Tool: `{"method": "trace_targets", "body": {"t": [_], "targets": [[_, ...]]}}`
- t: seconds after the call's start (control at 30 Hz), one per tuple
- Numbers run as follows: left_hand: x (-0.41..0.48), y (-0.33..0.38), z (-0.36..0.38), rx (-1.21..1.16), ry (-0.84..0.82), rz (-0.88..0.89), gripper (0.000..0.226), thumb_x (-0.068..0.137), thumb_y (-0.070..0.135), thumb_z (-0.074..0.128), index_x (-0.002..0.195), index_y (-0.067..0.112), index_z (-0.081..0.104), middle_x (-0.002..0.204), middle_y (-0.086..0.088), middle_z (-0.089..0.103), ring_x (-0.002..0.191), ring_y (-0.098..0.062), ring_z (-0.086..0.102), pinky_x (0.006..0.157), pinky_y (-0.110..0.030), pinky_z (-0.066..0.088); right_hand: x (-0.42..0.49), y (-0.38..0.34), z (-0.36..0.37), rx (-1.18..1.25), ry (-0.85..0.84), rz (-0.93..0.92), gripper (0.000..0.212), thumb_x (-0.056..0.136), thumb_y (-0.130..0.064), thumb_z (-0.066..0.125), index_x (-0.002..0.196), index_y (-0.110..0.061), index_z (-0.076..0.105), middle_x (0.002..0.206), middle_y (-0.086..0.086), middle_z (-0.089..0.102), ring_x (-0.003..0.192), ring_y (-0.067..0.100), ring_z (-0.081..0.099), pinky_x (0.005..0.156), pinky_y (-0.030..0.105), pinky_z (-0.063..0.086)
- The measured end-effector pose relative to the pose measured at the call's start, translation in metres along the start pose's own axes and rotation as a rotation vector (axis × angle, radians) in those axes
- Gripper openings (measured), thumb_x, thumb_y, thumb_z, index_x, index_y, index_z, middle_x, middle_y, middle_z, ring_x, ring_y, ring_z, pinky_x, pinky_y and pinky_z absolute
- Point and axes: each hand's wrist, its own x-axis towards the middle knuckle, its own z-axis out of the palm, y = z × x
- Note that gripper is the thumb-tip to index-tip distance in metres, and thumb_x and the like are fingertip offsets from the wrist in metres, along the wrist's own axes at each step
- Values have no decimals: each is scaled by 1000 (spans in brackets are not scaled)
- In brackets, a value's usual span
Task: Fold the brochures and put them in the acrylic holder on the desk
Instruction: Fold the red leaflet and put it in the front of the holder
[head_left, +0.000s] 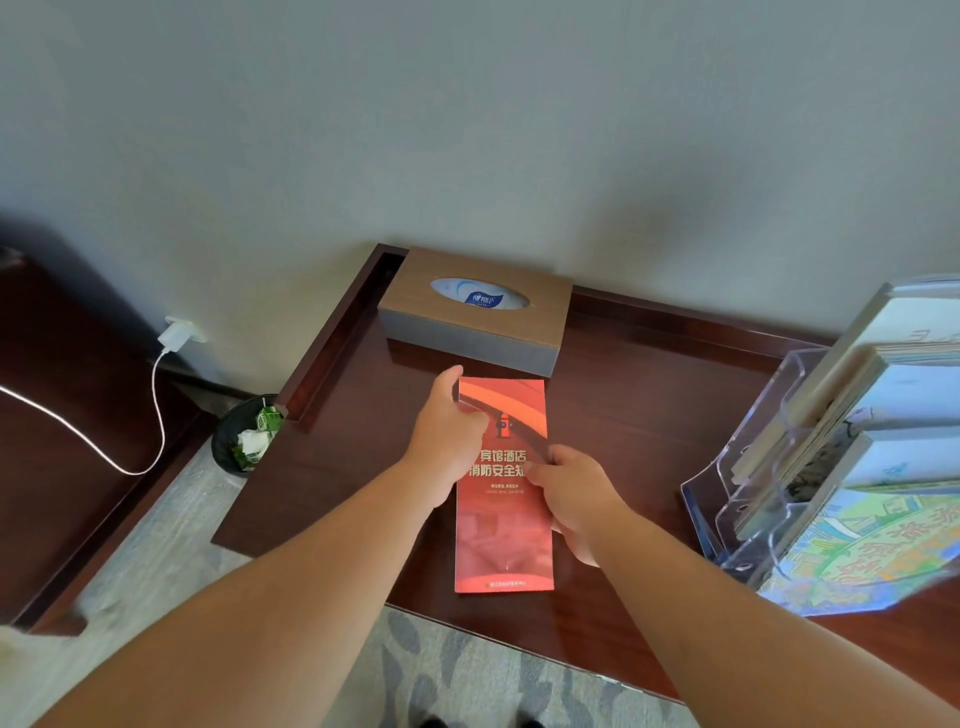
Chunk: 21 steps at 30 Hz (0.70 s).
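- The red brochure (503, 535) lies folded narrow on the desk (649, 415), just before the tissue box (475, 306). Folding looks done or nearly so, and placing is still left.
- The left grip (449, 436) curls over its left edge, and the right grip (574, 493) pinches its right edge.
- The acrylic holder (748, 467), at the desk's right, already carries several brochures.
- The floor bin (221, 436) holds scraps.

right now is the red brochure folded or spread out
Folded: the red brochure lies as one narrow panel, cover up, on the desk.
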Motion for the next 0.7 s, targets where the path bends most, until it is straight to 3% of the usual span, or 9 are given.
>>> {"method": "trace_targets", "body": {"t": [0.1,0.17,0.23,0.3,0.37,0.47,0.57,0.7], "targets": [[-3,-12,-4,189,88,36,67,92,20,56,151,30,25,129,-3,56,116,-25,58,93,-46,52,-2,-2,-2,27,0,-13,16,95,-10,55,98,-19,68,96,7,76,84,26,74,71,38,60],[-7,-21,-6,124,9,-31,69,91,25,59,152,26,24,123,-2,60,109,-20,61,91,-40,52,-2,-4,-3,77,3,-17,18,96,-8,54,100,-19,68,97,8,75,86,27,74,74,42,61],[-10,-30,-6,91,-73,-59,60,92,20,59,146,24,35,111,0,67,96,-18,67,87,-40,55,-5,-4,-3,77,14,-27,18,96,-9,55,104,-19,66,95,6,75,83,23,73,67,35,60],[-11,-39,-3,175,-83,-22,52,92,15,56,141,26,41,97,4,69,86,-16,69,80,-39,57,-7,-2,-3,-138,91,-102,21,93,-13,58,114,-18,59,94,0,71,81,19,70,65,33,57],[-12,-49,0,381,-65,39,57,91,19,56,144,26,34,98,3,68,89,-20,67,72,-36,53,-8,2,-6,-565,176,-254,45,88,-20,63,129,-26,45,107,-4,61,94,19,64,77,35,54],[-12,-66,4,816,88,219,62,89,30,61,144,25,33,123,-3,55,116,-26,52,90,-37,45,-8,9,-10,-1162,141,-450,81,82,-33,70,148,-33,23,147,-2,32,133,24,36,103,39,40],[-6,-72,13,948,132,481,55,89,35,60,139,22,40,129,1,48,124,-23,43,99,-35,38,2,7,-13,-1321,-1,-493,102,78,-54,72,155,-28,10,163,-6,0,150,22,3,119,44,18],[15,-73,42,928,-60,598,58,98,34,45,150,12,30,157,-6,30,148,-21,18,121,-37,17,16,-9,-25,-1428,-179,-484,122,70,-54,78,156,-26,-4,164,-7,-11,151,17,-11,120,42,3]]}}
